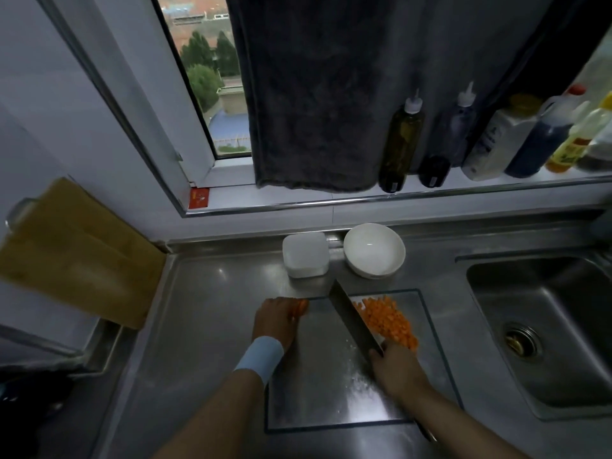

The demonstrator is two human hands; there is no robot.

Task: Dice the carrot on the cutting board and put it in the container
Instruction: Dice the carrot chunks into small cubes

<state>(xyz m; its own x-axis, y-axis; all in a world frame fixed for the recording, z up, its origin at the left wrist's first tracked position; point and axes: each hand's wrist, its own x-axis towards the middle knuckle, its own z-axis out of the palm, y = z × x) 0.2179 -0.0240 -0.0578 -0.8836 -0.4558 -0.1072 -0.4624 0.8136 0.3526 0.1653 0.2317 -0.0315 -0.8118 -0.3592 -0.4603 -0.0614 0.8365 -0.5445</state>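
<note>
Carrot dice [387,318] lie heaped at the far right of the cutting board [331,392], banked against the knife [354,318] gripped by your right hand [397,362], while your left hand [280,318] curls over the carrot stub [300,308] at the far-left edge, apparently clearing the blade's path toward the container [305,255].

One head cam, wide-angle, sat above the near edge of the counter [205,293], pitched forward and steeply down. Close over the board [331,392], which filled lower centre. Faced the window [205,77] past the far edge; sink [546,326] clipped at frame right.
</note>
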